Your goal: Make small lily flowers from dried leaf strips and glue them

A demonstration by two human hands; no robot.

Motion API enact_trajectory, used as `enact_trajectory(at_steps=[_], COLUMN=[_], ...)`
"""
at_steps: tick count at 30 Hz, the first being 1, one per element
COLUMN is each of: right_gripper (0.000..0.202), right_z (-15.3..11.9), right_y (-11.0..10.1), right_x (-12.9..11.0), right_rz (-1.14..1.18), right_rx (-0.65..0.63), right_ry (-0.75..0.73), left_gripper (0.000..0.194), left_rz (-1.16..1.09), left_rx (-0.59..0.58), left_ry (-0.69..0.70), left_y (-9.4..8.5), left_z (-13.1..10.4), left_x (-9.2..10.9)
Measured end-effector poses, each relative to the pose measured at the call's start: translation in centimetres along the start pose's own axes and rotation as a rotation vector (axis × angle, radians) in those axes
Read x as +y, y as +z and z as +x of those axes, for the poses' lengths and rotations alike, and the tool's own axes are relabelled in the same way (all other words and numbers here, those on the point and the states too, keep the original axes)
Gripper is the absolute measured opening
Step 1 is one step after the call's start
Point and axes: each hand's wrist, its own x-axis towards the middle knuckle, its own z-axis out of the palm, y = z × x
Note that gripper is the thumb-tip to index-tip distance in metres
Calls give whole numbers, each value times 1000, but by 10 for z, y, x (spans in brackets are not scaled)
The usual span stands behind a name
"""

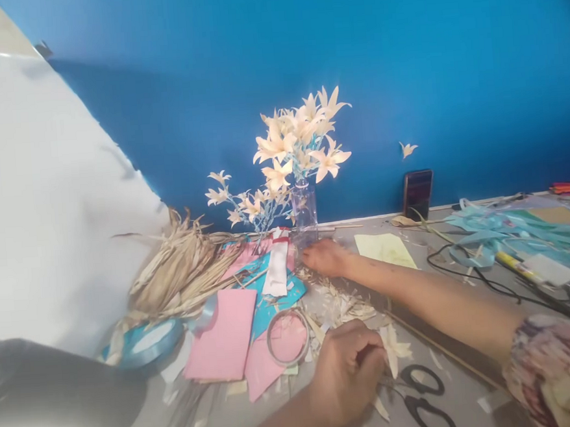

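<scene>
My left hand [349, 368] is closed at the lower middle, its thumb and fingers pinched near a pale flower [395, 350]. What it grips is too small to make out. Black-handled scissors [424, 395] lie just to its right. My right hand [324, 257] reaches forward to the foot of a clear vase [305, 215]; its fingers are blurred, and anything in them is hidden. Cream flowers [304, 137] on blue stems stand in the vase. Dry scraps [343, 304] are scattered between my hands.
Dried husks [171, 267], blue ribbon [150, 343], pink paper [223, 338] and a tape roll [288, 337] lie left. A phone [418, 194] leans on the wall. Black cable [485, 281] and blue strips [525, 232] lie right. A grey rounded object [54, 399] fills the lower left.
</scene>
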Motion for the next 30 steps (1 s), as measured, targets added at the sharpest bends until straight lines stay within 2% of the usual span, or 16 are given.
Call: enact_trajectory(at_steps=[6, 13, 23, 30], right_gripper=[25, 25, 24, 22], right_z=[11, 6, -11, -13], right_y=[9, 2, -11, -17], right_x=[-3, -2, 25, 28], right_rz=[-23, -64, -124, -137], right_rx=[13, 31, 62, 72], right_ry=[-49, -28, -47, -44], left_gripper=[18, 18, 19, 18], left_rz=[-16, -15, 8, 7], left_rx=[8, 11, 9, 12], left_ry=[32, 46, 18, 4], left_y=[-1, 0, 0, 0], left_z=[1, 0, 0, 1], left_x=[-2, -3, -2, -2])
